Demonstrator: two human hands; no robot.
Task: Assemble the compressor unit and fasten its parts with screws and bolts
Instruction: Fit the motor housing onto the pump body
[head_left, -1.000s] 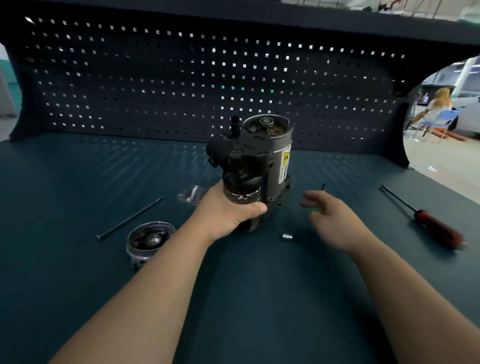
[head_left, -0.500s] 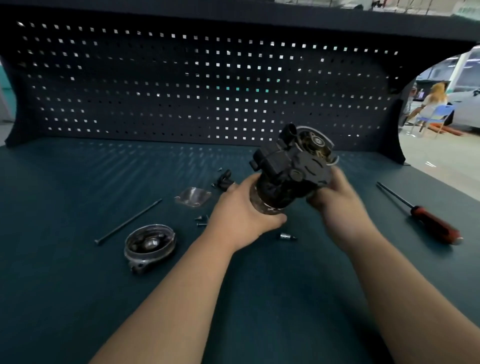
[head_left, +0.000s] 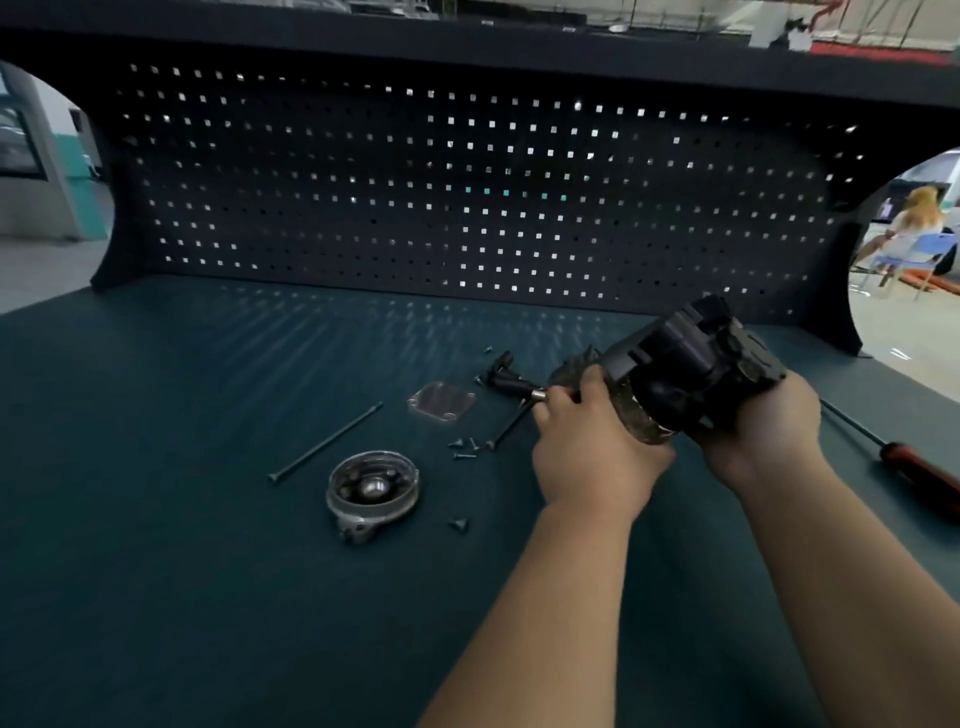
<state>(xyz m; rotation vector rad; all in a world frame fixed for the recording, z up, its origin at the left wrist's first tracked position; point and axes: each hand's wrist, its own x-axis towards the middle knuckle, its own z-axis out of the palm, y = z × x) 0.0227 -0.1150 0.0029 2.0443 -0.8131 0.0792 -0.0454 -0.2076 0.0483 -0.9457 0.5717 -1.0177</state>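
A dark pegboard (head_left: 467, 197) backs the teal workbench (head_left: 182, 571); bright shop floor (head_left: 904, 322) shows at right, beyond the panel.

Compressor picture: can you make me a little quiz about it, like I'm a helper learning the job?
1. True or false: the left hand and right hand both hold the compressor.
2. The screwdriver lies on which side of the compressor? A) left B) right
3. Fill in: the screwdriver's handle is ____.
Key: 1 true; 2 B; 3 red.
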